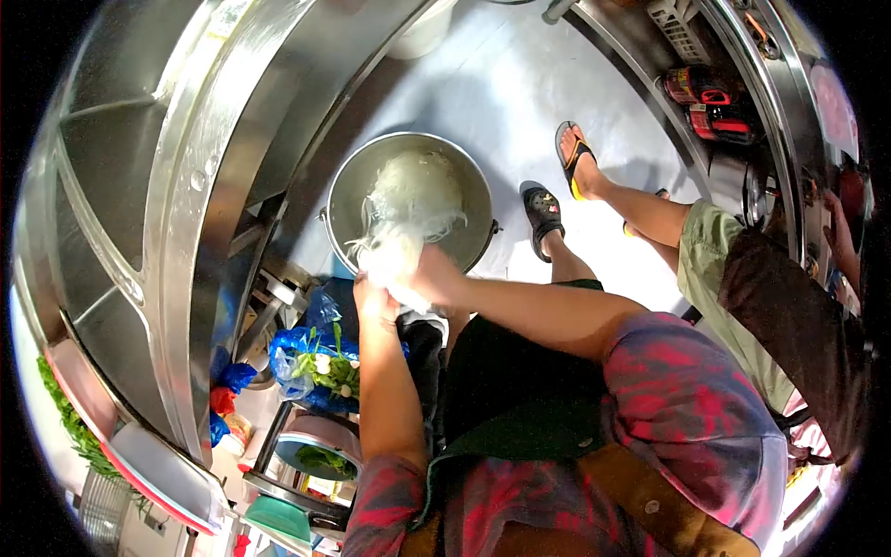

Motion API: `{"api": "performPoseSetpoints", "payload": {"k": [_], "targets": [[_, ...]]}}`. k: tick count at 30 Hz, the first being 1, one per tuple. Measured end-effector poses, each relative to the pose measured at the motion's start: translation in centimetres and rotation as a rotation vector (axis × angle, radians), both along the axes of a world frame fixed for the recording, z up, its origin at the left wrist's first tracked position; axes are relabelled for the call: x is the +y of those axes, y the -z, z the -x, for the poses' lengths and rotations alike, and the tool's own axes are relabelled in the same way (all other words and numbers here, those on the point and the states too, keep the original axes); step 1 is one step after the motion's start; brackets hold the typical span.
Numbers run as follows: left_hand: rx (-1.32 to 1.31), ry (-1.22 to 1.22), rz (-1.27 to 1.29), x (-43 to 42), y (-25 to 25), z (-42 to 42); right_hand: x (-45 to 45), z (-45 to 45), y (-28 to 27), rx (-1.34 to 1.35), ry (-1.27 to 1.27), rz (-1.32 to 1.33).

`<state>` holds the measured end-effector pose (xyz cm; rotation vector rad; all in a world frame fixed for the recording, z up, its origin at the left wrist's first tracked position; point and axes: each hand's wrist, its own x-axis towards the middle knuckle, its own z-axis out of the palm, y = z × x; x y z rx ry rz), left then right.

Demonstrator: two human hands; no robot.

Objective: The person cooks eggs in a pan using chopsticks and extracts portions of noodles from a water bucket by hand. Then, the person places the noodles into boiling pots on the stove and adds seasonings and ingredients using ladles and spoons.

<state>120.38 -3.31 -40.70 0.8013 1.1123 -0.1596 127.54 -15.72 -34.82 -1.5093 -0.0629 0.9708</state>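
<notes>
Both my hands are over the near rim of a large metal pot [348, 200] on the floor. White, thin noodle-like strands [385, 246] hang between my hands and a pale heap of strands [422, 181] inside the pot. My left hand [374, 299] has its fingers wrapped round the near end of the strands. Just right of it, my right hand [436, 278] is blurred by motion and lies against the same white bundle; its fingers cannot be made out.
A steel counter [223, 139] runs along the left. Blue bags with green vegetables [329, 371] lie beside my left forearm. Another person in sandals [580, 167] stands at the right, near shelves with red-and-black containers [719, 121]. A white bucket [422, 35] is at the top.
</notes>
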Motion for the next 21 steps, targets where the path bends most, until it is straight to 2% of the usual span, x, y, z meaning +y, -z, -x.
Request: {"api": "performPoseSetpoints", "payload": {"k": [1, 2, 4, 5, 6, 8, 10, 11, 12, 13, 17, 19, 21], "targets": [[-0.005, -0.099, -0.034, -0.7, -1.1, -1.2, 0.0, -0.2, 1.6, -0.099, 0.156, -0.19], [-0.083, -0.04, -0.108, -0.3, 0.2, -0.1, -0.1, -0.3, 2.9, 0.176, 0.115, -0.146], [-0.198, -0.149, 0.04, -1.3, -0.5, -1.1, 0.9, 1.4, 9.6, 0.125, 0.115, -0.237], [-0.241, -0.084, 0.146, -1.1, 0.1, -1.0, 0.9, 1.0, 9.0, 0.126, 0.112, -0.24], [-0.242, -0.087, 0.145, -1.2, -0.4, -1.2, 0.7, 0.3, 7.9, 0.206, 0.06, -0.218], [-0.297, -0.12, 0.337, -1.7, -1.6, -1.9, 0.7, -0.4, 7.2, 0.281, 0.004, -0.193], [-0.275, -0.121, 0.256, -2.4, -1.4, -2.1, 1.0, -0.7, 7.8, 0.039, -0.16, 0.017], [-0.27, -0.152, 0.283, -2.6, -1.5, -2.0, 1.5, -0.8, 8.1, 0.036, -0.163, 0.016], [-0.262, -0.181, 0.31, -2.9, -1.9, -1.9, 2.0, -0.8, 8.2, 0.002, -0.192, 0.128], [-0.308, -0.095, 0.29, -2.9, -2.2, -1.8, 2.3, -0.9, 8.2, -0.031, -0.218, 0.241], [-0.351, -0.2, 0.35, -2.8, -2.5, -1.7, 2.1, -1.6, 5.3, -0.049, -0.245, 0.137], [-0.269, -0.293, 0.487, -1.2, -0.8, -1.4, 1.3, -1.7, 2.7, 0.17, -0.177, -0.108], [-0.143, -0.251, 0.527, 0.3, 0.9, -1.6, 0.5, -1.4, 0.1, 0.205, -0.196, -0.107]]}}
